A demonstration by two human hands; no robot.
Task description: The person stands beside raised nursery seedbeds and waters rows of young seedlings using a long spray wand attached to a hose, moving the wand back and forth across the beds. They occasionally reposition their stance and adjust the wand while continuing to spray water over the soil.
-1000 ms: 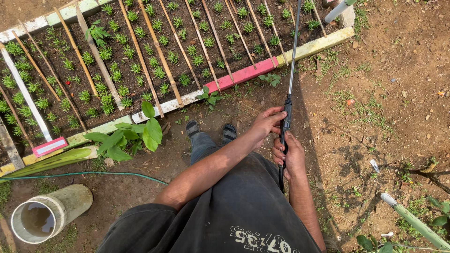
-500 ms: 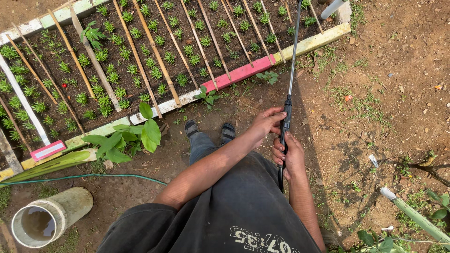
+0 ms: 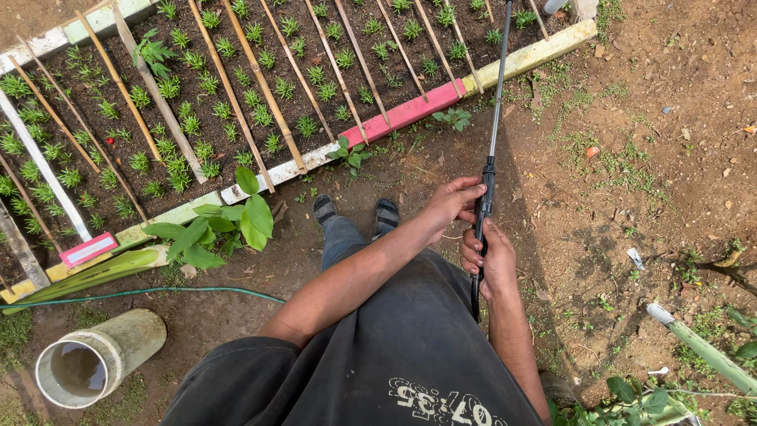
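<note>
Over bare garden soil, seen from the head camera:

Spray wand: a long thin dark wand runs from the hands up toward 12 o'clock, its far end out over the seedling bed near the top edge; its black handle sits between the two hands.

Left hand: the left hand is closed around the wand's upper grip, fingers curled over it, at about 1 o'clock from the person's feet.

Right hand: the right hand is clamped on the lower part of the handle, just below the left hand, at 5 o'clock from it; the two hands are nearly touching.

Seedling bed: a framed bed of dark soil fills the upper left, with small green seedlings in rows parted by thin wooden slats; its near edge is made of white, pink and yellow boards.

Feet: two sandalled feet stand on the soil just short of the bed's edge, at 9 o'clock from the left hand.

Leafy plant: a broad-leaved green plant grows at 9 o'clock from the feet, against the bed's border.

Hose: a thin green hose lies across the ground at lower left.

Pipe: a wide pale pipe section lies at 8 o'clock, its open end showing muddy water.
</note>
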